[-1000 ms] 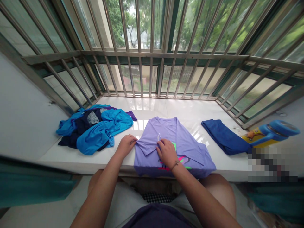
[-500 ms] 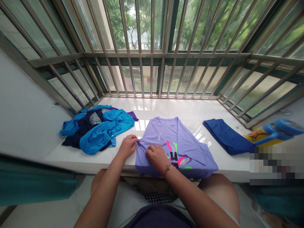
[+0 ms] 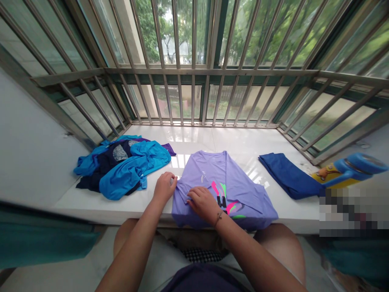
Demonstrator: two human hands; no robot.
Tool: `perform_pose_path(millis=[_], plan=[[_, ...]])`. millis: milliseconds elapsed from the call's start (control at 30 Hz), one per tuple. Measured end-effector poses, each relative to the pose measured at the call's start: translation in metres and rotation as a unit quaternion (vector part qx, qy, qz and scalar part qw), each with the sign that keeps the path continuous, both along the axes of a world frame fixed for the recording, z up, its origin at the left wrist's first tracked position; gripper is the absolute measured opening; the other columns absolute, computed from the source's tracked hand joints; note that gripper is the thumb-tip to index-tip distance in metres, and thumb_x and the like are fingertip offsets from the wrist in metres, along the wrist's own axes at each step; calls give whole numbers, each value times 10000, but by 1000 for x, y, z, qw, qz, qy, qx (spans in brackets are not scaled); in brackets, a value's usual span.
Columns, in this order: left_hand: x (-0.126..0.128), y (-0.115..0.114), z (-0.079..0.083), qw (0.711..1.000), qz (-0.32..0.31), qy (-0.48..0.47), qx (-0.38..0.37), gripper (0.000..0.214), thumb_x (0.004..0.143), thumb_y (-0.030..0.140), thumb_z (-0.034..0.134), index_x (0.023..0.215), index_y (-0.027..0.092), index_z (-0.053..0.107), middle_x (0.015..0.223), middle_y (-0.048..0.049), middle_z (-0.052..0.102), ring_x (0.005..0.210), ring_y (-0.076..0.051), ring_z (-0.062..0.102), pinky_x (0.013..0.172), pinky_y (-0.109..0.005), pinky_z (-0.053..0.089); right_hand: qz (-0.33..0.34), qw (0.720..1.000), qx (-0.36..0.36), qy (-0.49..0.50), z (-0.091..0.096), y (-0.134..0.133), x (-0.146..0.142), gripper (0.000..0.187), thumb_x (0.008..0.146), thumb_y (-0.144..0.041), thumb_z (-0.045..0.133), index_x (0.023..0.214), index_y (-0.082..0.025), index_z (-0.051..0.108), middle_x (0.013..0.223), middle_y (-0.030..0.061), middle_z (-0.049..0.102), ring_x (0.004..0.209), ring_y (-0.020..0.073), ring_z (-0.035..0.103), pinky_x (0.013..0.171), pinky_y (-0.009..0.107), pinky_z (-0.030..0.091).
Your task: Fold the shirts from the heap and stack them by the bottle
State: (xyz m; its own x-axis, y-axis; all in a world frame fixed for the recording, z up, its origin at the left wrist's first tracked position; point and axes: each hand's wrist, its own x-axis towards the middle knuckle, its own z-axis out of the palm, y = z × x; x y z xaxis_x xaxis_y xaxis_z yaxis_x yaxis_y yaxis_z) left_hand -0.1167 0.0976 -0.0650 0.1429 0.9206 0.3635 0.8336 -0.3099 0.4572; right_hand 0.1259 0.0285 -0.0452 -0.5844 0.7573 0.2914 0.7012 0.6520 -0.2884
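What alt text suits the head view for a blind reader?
A person's left hand and right hand rest on a lilac T-shirt with a bright print, on a white window ledge. A heap of blue clothes lies left, folded dark blue cloth right, below window bars.

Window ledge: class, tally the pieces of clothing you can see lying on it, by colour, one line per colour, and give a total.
Bright blue garment: 1
Navy garment: 1
Purple garment: 1 (only an edge shows)
Lilac T-shirt: 1
Folded dark blue garment: 1
Total: 5 (the pile may hide more)
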Motion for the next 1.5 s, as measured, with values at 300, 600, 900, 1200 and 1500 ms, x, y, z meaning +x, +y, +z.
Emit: perform_pose_path(millis=[300, 600, 900, 1200, 1500], plan=[[79, 83, 14, 998, -40, 15, -55, 317, 1010, 181, 571, 1294, 159, 710, 1369, -182, 724, 1270, -324, 668, 1146, -474, 505, -213, 976, -36, -32, -7, 13, 30, 422, 1069, -379, 639, 1459, -221, 667, 1530, 187, 620, 1405, 341, 572, 1197, 519, 447], [105, 118, -1, 999, -16, 3, -31, 296, 1055, 253, 526, 1272, 203, 721, 1334, -152, 733, 1240, -309, 668, 1114, -452, 520, -196, 978, -28, 71, -20, 15, 39, 288, 1048, -239, 624, 1304, -243, 754, 1317, 125, 733, 1246, 293, 640, 1136, 493, 507], [86, 117, -16, 999, 13, -28, -29, 397, 1098, 270, 387, 1267, 180, 736, 1288, -157, 773, 1216, -289, 711, 1125, -442, 524, -110, 958, -21, 265, -17, 7, 46, 258, 1088, -307, 586, 1261, -233, 762, 1202, 117, 738, 1137, 236, 718, 1040, 386, 608], [99, 130, -10, 998, -53, -13, -44, 414, 1114, 280, 409, 1315, 173, 755, 1340, -143, 779, 1274, -262, 717, 1159, -417, 531, -70, 957, -19, 282, -19, 0, 51, 308, 1097, -357, 597, 862, -231, 752, 907, 43, 739, 833, 169, 702, 811, 289, 569], [127, 129, -3, 988, -122, 79, -52, 421, 1092, 282, 494, 1440, 210, 720, 1587, -109, 642, 1477, -255, 590, 1301, -424, 413, -74, 973, -9, 219, -25, 7, 47, 352, 1080, -325, 637, 746, -226, 682, 817, 29, 697, 759, 153, 644, 738, 271, 480]])
